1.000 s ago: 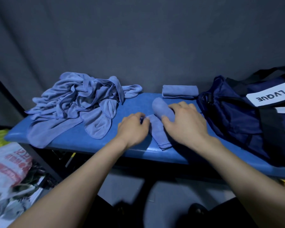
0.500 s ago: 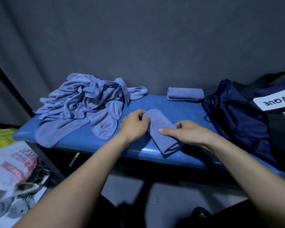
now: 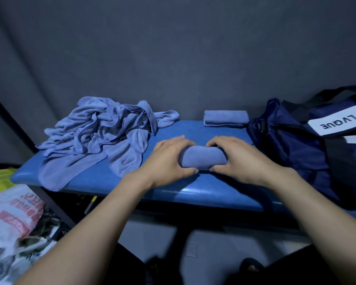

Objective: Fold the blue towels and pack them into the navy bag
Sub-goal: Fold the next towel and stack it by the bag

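Blue rolled towel point(image 3: 202, 156) crosswise between left hand point(image 3: 171, 159) and right hand point(image 3: 237, 159)

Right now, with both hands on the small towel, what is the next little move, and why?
Probably lift the towel rightward toward the bag: it looks fully folded, the left hand and right hand grip its ends, and the bag sits beside it.

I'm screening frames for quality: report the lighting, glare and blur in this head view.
Head view: dim overall; a glare streak on the blue bench front edge; both hands and the rolled towel fairly sharp; the floor bottom centre smeared; wide-angle bending at the edges.
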